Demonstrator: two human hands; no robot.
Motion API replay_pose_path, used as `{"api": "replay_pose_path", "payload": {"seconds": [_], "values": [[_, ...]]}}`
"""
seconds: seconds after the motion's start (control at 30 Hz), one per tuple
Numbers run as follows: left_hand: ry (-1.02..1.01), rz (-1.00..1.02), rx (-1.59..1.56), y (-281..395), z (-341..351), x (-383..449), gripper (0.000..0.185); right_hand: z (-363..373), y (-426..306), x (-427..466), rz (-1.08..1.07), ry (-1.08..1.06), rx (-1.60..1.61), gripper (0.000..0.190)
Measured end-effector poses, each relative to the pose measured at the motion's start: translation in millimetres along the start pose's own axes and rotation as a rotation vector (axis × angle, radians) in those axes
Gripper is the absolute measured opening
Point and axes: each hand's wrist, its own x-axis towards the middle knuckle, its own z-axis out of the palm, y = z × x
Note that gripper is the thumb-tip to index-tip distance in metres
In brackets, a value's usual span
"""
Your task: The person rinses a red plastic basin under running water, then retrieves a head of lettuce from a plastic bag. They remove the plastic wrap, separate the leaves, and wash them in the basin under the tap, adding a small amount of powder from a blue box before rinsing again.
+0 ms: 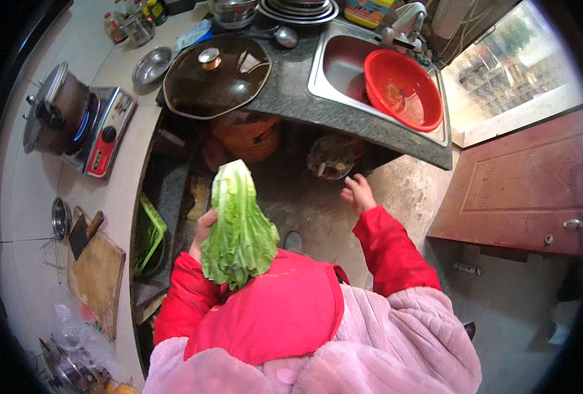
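Note:
My left hand (204, 231) grips a head of leafy green lettuce (238, 224), pale stem end up, leaves hanging down in front of my red apron (276, 310). Part of that hand is hidden behind the leaves. My right hand (359, 194) is held out to the right with nothing in it, its fingers somewhat apart. Just past its fingertips, low under the counter, a waste bin (332, 157) holds scraps. Above and ahead, a red plastic basin (404, 91) sits tilted in the steel sink (343, 61), with a little water and some bits in its bottom.
A gas stove (107, 133) burns under a pressure cooker (57, 113) at left. A cleaver (82, 234) lies on a wooden cutting board (97, 283). The dark stone counter (291, 93) carries a large glass lid (217, 76). A reddish door (523, 187) stands at right.

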Motion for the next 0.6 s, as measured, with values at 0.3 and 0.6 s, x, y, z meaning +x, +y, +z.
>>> {"api": "replay_pose_path", "payload": {"seconds": [0.3, 0.6], "values": [[-0.256, 0.178, 0.684, -12.2, 148.6, 178.9, 0.092, 39.5, -138.5, -60.4, -0.226, -0.685, 0.200, 0.054], [-0.402, -0.042, 0.417, -0.9, 255.5, 344.6, 0.079, 3.3, -267.1, 24.3, -0.437, -0.214, 0.099, 0.036]]}}
